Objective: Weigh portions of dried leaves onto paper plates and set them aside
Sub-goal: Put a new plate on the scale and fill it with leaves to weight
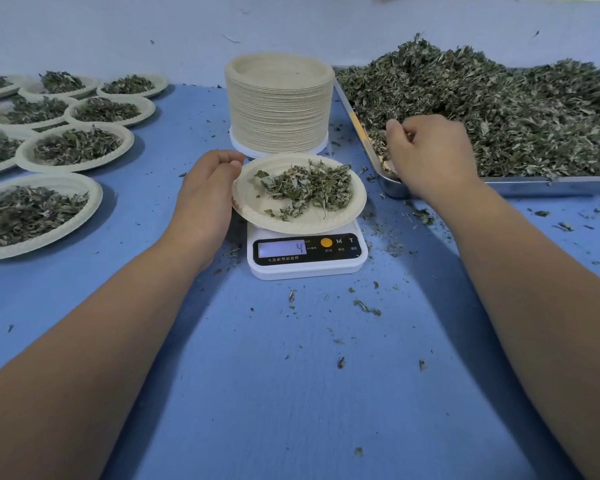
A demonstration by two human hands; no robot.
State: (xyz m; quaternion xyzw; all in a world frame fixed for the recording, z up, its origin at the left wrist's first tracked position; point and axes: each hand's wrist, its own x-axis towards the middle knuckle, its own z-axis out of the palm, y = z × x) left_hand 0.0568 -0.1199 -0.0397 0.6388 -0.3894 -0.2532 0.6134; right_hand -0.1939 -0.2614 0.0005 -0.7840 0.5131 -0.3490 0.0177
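Note:
A paper plate (257, 206) with a small heap of dried leaves (309, 188) sits on a white kitchen scale (307, 268) whose display reads 4. My left hand (205, 192) holds the plate's left rim between thumb and fingers. My right hand (430, 154) reaches into the near left corner of a metal tray (534, 185), its fingers curled in the big pile of dried leaves (499, 109). What those fingers hold is hidden.
A tall stack of empty paper plates (279, 105) stands just behind the scale. Several filled plates (75, 147) cover the table's left side. Loose leaf bits (366, 306) are scattered over the blue table (291, 393) around the scale.

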